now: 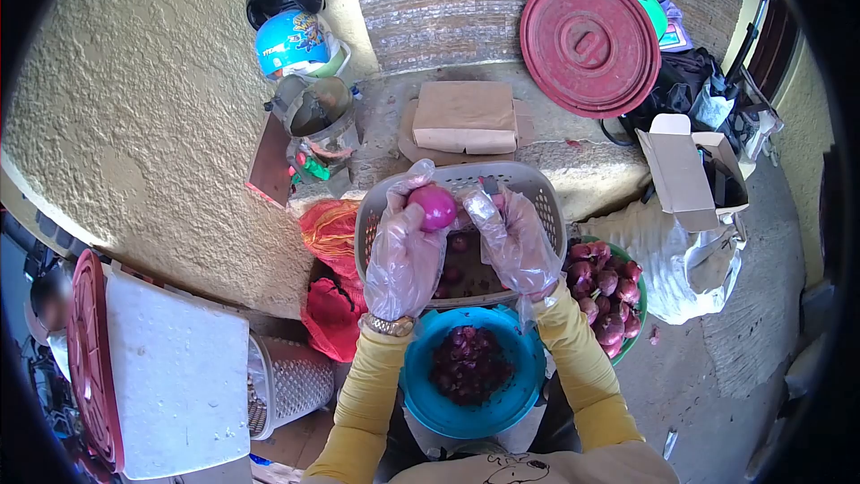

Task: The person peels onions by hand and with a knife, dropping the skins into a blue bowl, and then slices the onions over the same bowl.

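Onion point(434, 208), peeled and glossy purple, is held in the curled fingers of the left hand point(408, 251), above a grey plastic basket point(548, 215). The right hand point(513, 246) is bent over the same basket; whether it grips anything cannot be told. Both hands wear clear plastic gloves. Inside the basket, beneath the hands, a few small purple onions point(460, 242) show. Just below it, nearest the person, a round blue basin point(418, 397) contains a heap of dark red skins point(470, 363). To the right, a green basin point(642, 309) is piled with unpeeled red onions point(607, 285). Farther right, an open cardboard box point(674, 172) has something dark inside, hard to make out. Beyond the basket, a brown carton point(464, 116) sits on a concrete ledge point(387, 130).
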Motion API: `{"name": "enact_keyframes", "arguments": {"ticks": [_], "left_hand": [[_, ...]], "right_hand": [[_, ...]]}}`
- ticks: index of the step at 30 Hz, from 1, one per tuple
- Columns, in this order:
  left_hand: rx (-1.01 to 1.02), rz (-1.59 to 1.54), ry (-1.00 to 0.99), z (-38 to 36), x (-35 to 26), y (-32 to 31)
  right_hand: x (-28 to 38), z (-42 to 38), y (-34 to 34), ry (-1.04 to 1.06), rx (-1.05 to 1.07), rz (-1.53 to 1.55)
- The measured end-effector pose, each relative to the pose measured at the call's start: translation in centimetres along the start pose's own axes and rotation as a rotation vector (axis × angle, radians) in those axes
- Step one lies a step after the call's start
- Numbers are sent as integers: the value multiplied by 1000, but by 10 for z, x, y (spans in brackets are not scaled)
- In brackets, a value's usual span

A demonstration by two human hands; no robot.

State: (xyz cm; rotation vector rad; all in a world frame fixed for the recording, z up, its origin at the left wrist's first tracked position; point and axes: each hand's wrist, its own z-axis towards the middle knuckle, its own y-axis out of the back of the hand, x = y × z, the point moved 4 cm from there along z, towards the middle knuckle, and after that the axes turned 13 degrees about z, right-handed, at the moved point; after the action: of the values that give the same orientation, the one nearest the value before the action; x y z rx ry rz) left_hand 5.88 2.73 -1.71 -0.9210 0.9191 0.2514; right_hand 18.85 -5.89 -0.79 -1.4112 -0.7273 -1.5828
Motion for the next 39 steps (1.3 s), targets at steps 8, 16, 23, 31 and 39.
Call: {"name": "enact_keyframes", "arguments": {"ticks": [8, 16, 23, 31, 39], "left_hand": [[9, -21, 27, -1, -7, -2], [-142, 12, -35, 3, -18, 20], [-104, -10, -65, 1, -34, 16], [-4, -127, 75, -13, -9, -4], [64, -175, 138, -16, 0, -7]], "right_hand": [[-1, 2, 2, 93, 3, -14], [-2, -14, 4, 255, 122, -340], [-94, -87, 18, -338, 479, -437], [-281, -236, -4, -1121, 353, -90], [-210, -155, 25, -256, -298, -943]]}}
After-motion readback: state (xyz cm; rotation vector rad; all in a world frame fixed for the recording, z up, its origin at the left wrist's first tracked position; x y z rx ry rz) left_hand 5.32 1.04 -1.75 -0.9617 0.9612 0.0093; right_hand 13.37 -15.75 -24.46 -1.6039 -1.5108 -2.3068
